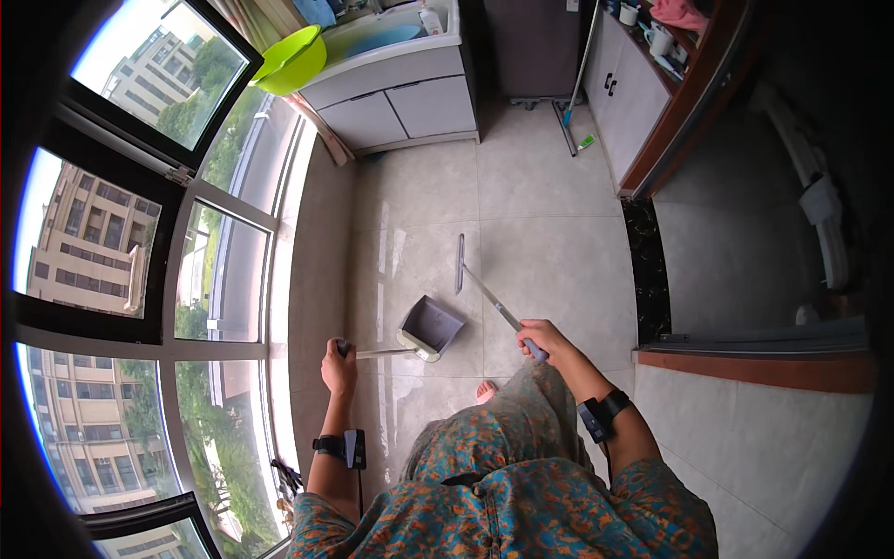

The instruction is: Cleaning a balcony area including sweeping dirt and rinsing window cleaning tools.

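My left hand [339, 367] grips the upper end of the handle of a long-handled dustpan [431, 325]. The dustpan's grey pan lies on the tiled floor with its open side facing up and right, away from me. With my right hand [545, 340] I hold the grey grip of a long-handled squeegee or broom [459, 264]. Its narrow head is above and slightly right of the dustpan, apart from it; whether it touches the floor I cannot tell.
Windows [225, 272] line the left side. Ahead, a sink cabinet [398, 108] bears a green basin [290, 61]. A floor squeegee [567, 126] leans by a white cupboard [625, 91], near a small green item [586, 142]. A black threshold strip [646, 265] crosses the floor at right.
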Motion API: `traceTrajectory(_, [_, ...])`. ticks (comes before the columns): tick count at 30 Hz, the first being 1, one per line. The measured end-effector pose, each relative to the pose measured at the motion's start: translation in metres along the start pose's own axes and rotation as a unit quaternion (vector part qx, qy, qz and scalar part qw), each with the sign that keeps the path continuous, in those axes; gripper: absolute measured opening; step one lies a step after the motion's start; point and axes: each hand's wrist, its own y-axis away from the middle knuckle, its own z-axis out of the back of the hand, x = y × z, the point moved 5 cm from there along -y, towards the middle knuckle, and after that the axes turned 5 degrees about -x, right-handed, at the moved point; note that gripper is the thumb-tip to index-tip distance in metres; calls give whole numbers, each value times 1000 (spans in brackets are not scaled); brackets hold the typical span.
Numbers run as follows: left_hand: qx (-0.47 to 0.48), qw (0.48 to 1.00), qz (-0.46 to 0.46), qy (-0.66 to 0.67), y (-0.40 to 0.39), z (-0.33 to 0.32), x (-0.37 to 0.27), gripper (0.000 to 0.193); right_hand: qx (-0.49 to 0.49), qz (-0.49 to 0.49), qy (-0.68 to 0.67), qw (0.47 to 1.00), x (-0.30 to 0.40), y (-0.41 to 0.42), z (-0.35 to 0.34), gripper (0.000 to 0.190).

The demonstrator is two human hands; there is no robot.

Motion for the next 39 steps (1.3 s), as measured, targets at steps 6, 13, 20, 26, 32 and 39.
traceTrajectory(6, [-21, 1000, -2, 8, -54, -23, -68, 27, 18, 23, 21, 999, 77, -57, 47, 7])
traceTrajectory(13, [-105, 991, 80, 17, -97, -39, -118, 26, 41, 35, 114, 992, 196, -114, 82, 6])
traceTrajectory(20, [-150, 975, 159, 40, -134, -56, -144, 29, 56, 0, 108, 993, 289, -168, 66, 11])
traceTrajectory(26, [-145, 971, 174, 78, -200, -84, -154, 32, 52, -32, 121, 991, 361, -228, 18, 9])
traceTrajectory(32, [-112, 981, 137, 77, -289, -104, -167, 31, 57, -67, 102, 991, 429, -289, -29, 14])
traceTrajectory(39, [-58, 994, 67, 68, -406, -123, -175, 30, 82, -46, 30, 995, 504, -356, -68, 21])
